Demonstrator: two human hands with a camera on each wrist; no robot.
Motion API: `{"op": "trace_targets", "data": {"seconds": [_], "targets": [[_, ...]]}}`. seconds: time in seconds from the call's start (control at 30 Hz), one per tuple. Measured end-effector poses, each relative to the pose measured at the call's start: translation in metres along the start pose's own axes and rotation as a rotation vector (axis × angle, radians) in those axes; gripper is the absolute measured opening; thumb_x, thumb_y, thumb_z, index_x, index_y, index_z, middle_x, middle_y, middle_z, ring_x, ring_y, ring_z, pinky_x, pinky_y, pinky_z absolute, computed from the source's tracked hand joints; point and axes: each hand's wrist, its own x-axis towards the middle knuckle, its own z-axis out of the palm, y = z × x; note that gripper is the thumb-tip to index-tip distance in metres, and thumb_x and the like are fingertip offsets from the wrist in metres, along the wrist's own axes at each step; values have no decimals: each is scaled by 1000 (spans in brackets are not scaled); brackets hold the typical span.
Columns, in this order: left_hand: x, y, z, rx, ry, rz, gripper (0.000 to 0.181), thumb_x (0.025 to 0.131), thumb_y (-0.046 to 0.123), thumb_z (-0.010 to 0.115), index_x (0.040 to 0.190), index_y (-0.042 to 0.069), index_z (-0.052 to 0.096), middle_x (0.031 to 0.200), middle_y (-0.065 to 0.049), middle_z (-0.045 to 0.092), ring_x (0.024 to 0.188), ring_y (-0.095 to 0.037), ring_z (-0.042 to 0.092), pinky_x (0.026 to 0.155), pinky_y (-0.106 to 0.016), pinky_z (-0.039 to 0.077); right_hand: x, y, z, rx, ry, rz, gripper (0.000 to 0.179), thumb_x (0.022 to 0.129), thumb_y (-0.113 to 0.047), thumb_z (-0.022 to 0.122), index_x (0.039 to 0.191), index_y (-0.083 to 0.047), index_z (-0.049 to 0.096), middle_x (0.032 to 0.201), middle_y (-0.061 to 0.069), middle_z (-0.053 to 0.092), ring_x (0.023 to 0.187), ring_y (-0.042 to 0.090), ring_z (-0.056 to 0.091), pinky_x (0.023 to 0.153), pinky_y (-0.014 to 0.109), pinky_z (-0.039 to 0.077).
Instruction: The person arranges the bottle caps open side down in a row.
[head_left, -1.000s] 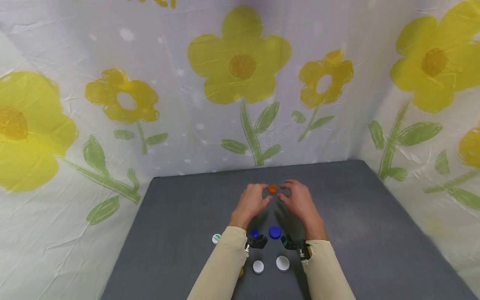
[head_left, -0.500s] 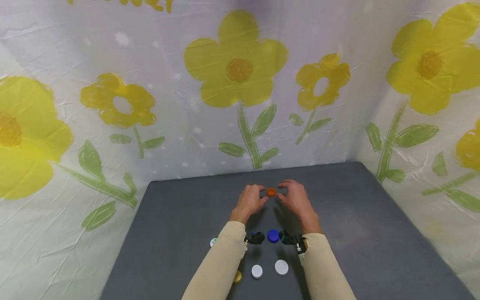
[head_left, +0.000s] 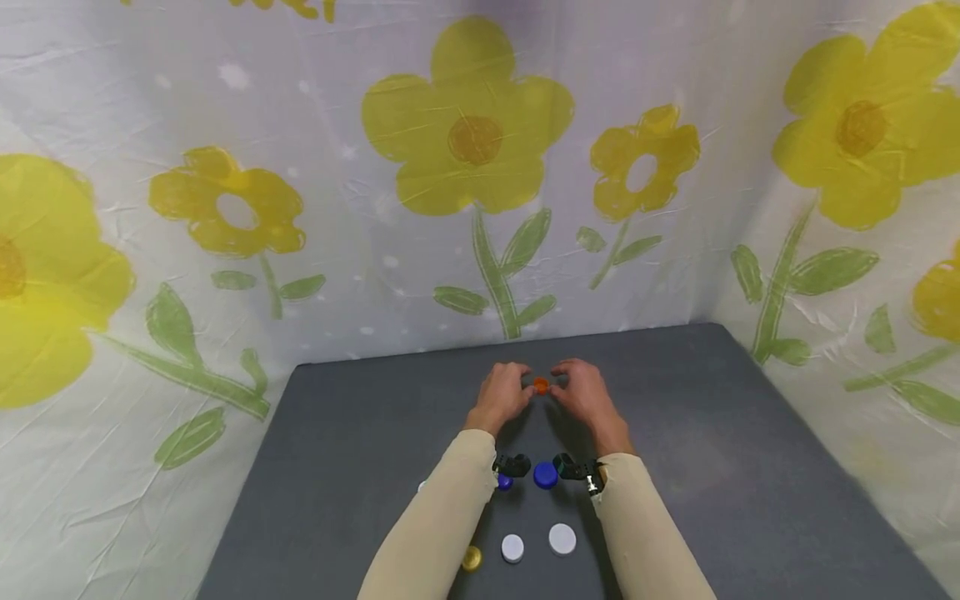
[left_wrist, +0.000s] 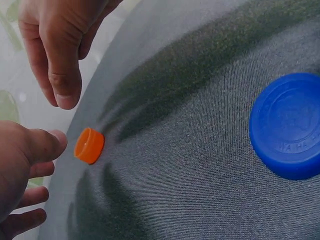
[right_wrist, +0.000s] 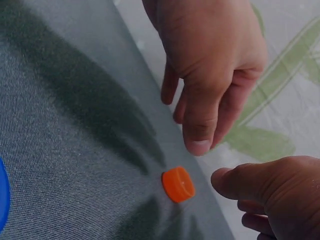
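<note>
An orange bottle cap (head_left: 541, 385) lies on the grey tabletop near its far edge. My left hand (head_left: 498, 396) is just to its left, and my right hand (head_left: 587, 392) just to its right, both with relaxed, bent fingers. In the left wrist view, the left thumb tip (left_wrist: 59, 140) comes close to the orange cap (left_wrist: 90, 146), while the right hand (left_wrist: 62, 47) hovers on the opposite side. The right wrist view shows gaps between the orange cap (right_wrist: 178, 184) and both thumbs; neither hand grips it.
Between the forearms lie a large blue cap (head_left: 546, 475) and a smaller blue cap (head_left: 505, 482), partly hidden. Closer in are two white caps (head_left: 562, 539) and a gold cap (head_left: 471, 558). The left sleeve mostly covers a pale cap (head_left: 422, 485). Flower-printed fabric (head_left: 337, 250) hangs behind the table.
Both hands have drawn closer together around the orange cap, narrowing the gaps on either side. The gold cap has come out from behind the left sleeve; the head view has shifted slightly.
</note>
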Motion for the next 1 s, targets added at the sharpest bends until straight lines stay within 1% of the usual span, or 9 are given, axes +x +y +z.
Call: {"op": "trace_targets", "data": {"seconds": [0.17,0.43,0.6,0.7,0.87,1.0], "targets": [[5,-1,6,23,-10,-13,38,94,30,72,130,20,69,129,-4,68,119,-26,63,95,-45,53,6,4,7,-2,-17,4,32,87,-15,76,117,-2,73,128,19,66,121,39,60,100,53,48],[10,0,13,71,1,18,36,93,29,73,127,17,70,124,-4,70,114,-25,65,92,-43,54,13,10,17,9,-39,41,33,88,-16,77,118,-3,73,126,17,67,119,38,61,98,52,50],[13,-3,21,121,2,55,27,93,31,73,116,16,74,111,-4,74,104,-26,67,87,-41,55,16,14,25,9,-46,59,31,86,-16,79,113,-3,74,119,16,71,113,37,64,96,51,51],[14,-4,25,136,-1,56,22,93,32,73,109,17,76,104,-4,74,100,-26,67,84,-42,55,16,15,28,8,-41,60,29,85,-15,79,110,-2,75,115,16,72,111,38,65,95,51,51],[15,-5,27,137,6,49,21,93,32,73,110,20,77,107,-3,74,101,-27,65,87,-45,54,17,14,31,17,-50,84,26,86,-15,79,109,-3,76,113,16,72,108,37,66,92,50,53],[16,-5,27,129,15,50,20,93,30,73,110,20,78,108,-2,74,102,-26,66,89,-46,54,18,12,32,14,-38,87,20,86,-16,79,102,-4,77,107,13,74,102,34,67,89,49,54]]}}
